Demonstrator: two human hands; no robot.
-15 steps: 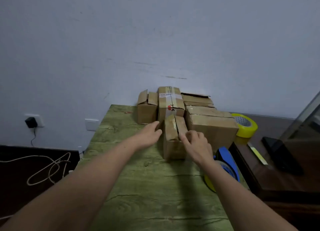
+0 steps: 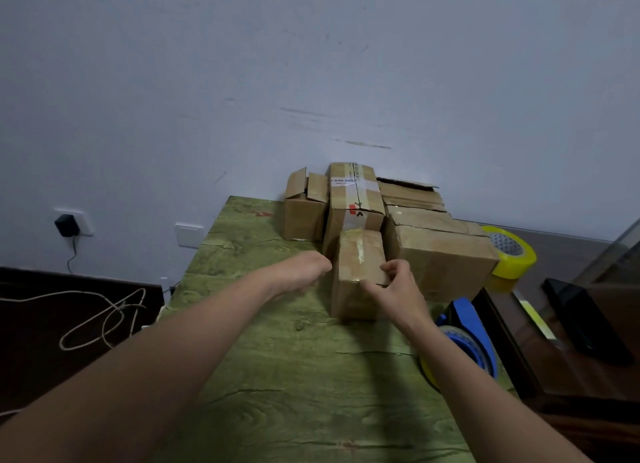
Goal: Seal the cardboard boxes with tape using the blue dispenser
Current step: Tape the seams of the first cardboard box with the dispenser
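– So, which step is it now?

– I think it is the preparing step. The small box (image 2: pixel 360 272) stands in front of the other boxes (image 2: pixel 440 254) on the green table (image 2: pixel 277 376). Its top flaps lie flat, with a pale shiny strip of tape along the middle. The right hand (image 2: pixel 398 289) pinches its near right top corner, thumb on the front edge, fingers curled at the side. The left hand (image 2: pixel 304 272) is at the left side with loose fingers and holds nothing. If it touches the cardboard, I cannot tell.

– And the blue dispenser (image 2: pixel 464 318)?

– It lies on the table near the right edge, just beside the right forearm, not yet taken. It looks like hard plastic, with a round yellow tape roll (image 2: pixel 426 370) inside.

– What does the next move need?

– In my judgement, one hand must hold the flaps down while the other fetches the dispenser. The cardboard is matte and a little wrinkled, and probably light, so the box may slide easily on the smooth wood-pattern top.
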